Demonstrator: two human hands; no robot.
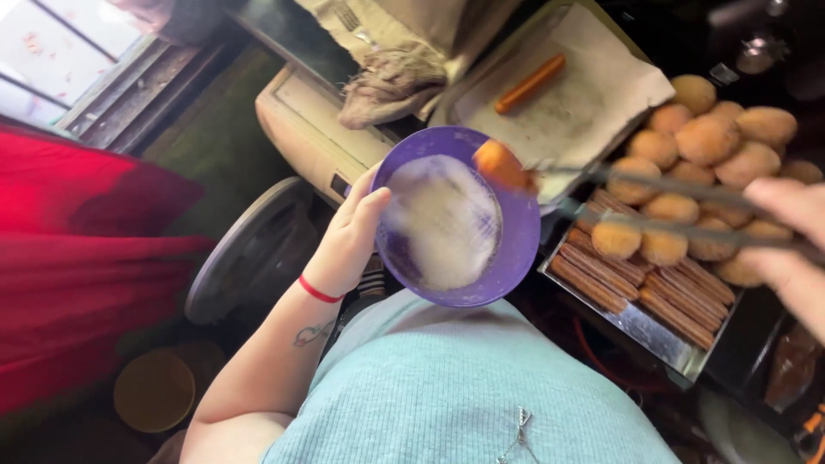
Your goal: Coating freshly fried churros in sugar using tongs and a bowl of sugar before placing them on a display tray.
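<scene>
Left hand [348, 241] grips the purple bowl [516, 249]; right hand [795, 249] squeezes tongs [679, 206] clamping a fried piece [501, 166] over the bowl.

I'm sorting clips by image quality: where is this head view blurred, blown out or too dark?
Head view: the right hand and tongs smear with motion blur; the window at top left is overexposed; the top right corner and floor are dark; the purple bowl and left hand are fairly sharp.

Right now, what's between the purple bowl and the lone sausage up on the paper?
In the head view, between the purple bowl and the lone sausage lies bare white paper lining a tray; the tongs hold an orange piece over the bowl's rim.
</scene>
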